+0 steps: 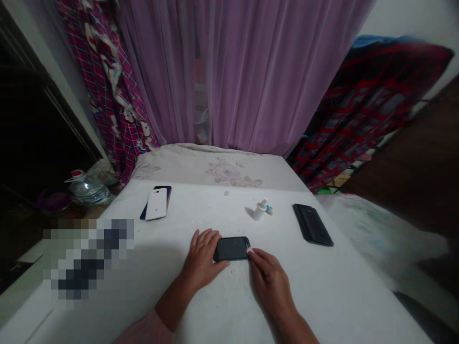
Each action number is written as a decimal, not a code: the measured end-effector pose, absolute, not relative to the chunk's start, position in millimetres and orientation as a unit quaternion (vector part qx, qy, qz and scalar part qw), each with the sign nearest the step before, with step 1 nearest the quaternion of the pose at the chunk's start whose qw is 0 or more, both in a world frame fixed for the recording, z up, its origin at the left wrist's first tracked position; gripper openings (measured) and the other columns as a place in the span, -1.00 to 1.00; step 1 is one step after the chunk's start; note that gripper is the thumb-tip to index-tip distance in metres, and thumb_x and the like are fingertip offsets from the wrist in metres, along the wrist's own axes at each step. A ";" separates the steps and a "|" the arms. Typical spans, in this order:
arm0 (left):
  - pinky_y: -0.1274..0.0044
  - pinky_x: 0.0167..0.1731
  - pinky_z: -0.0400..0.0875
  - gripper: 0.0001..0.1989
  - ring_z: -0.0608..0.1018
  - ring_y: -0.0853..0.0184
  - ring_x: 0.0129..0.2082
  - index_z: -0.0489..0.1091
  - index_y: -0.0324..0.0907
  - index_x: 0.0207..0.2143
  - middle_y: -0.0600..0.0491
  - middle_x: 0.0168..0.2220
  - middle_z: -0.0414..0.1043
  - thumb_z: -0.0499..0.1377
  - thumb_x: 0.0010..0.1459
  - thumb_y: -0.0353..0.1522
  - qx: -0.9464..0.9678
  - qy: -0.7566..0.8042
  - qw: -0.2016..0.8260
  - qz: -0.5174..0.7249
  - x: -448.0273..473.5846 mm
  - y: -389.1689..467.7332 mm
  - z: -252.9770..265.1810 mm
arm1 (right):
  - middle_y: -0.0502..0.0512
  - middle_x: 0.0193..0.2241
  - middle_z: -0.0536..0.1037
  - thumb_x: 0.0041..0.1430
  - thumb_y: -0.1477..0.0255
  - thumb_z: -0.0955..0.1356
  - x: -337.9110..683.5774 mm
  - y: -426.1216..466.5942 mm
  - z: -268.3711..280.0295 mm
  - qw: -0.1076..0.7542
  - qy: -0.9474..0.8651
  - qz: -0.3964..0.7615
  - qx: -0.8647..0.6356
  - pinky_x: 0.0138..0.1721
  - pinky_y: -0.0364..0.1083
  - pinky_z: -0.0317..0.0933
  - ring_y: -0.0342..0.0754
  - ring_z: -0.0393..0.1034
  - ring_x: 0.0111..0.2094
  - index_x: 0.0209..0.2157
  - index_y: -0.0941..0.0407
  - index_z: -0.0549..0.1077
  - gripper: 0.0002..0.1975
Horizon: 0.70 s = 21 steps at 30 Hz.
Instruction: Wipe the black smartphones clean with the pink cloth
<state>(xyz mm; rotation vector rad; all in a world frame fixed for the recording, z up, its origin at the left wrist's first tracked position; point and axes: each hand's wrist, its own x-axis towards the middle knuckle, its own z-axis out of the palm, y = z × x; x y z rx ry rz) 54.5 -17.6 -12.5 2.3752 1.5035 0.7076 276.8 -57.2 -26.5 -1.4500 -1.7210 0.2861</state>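
Note:
A black smartphone (pixel 233 249) lies flat and sideways on the white-covered surface, its dark screen facing up. My left hand (pixel 203 257) grips its left end, with the thumb along the near edge and the fingers at the far corner. At the phone's right end, my right hand (pixel 269 276) pinches a small pale pink piece (pixel 249 250), perhaps cloth or tissue, against the screen. Most of that piece is hidden by the fingers. Beyond the right hand stands a small white bottle (pixel 258 211) with a blue-and-white item (pixel 270 209) beside it.
To the left, a white phone (pixel 157 204) rests on a dark one (pixel 169 192). Black phones or cases (pixel 312 224) lie stacked on the right. A tiny pale square (pixel 226 193) sits farther back. Beyond the left edge is a water jug (pixel 88 187); purple curtains (pixel 251 76) hang behind.

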 end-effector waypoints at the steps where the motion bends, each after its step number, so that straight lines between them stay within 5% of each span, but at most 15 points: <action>1: 0.04 0.26 -0.08 -0.39 0.29 0.03 0.22 0.25 -0.10 0.13 -0.12 0.16 0.35 0.29 0.04 -0.17 0.812 0.517 0.133 0.234 55.1 -17.9 -10.1 | 0.15 -0.15 0.59 0.17 0.37 0.26 279.2 -58.0 -29.1 0.419 -0.691 0.113 -0.578 -0.13 0.02 0.42 0.05 0.49 -0.15 -0.11 -0.02 0.58 -0.68; 10: 0.06 0.28 -0.15 -0.36 0.17 0.08 0.30 0.18 -0.10 0.19 -0.10 0.24 0.25 0.24 0.11 -0.13 0.817 0.514 0.172 0.196 54.8 -20.0 -1.6 | 0.11 -0.26 0.62 0.07 0.37 0.24 271.7 2.4 -29.3 0.400 -0.681 0.141 -0.597 -0.21 0.00 0.41 0.02 0.51 -0.25 -0.30 0.02 0.62 -0.68; 21: 0.06 0.29 -0.17 -0.39 0.15 0.07 0.31 0.21 -0.13 0.16 -0.10 0.25 0.24 0.24 0.11 -0.14 0.808 0.524 0.177 0.206 57.1 -22.4 0.5 | 0.17 -0.13 0.57 0.17 0.35 0.25 276.9 -60.1 -41.5 0.416 -0.692 0.082 -0.584 -0.14 0.04 0.39 0.06 0.47 -0.15 -0.09 0.02 0.57 -0.65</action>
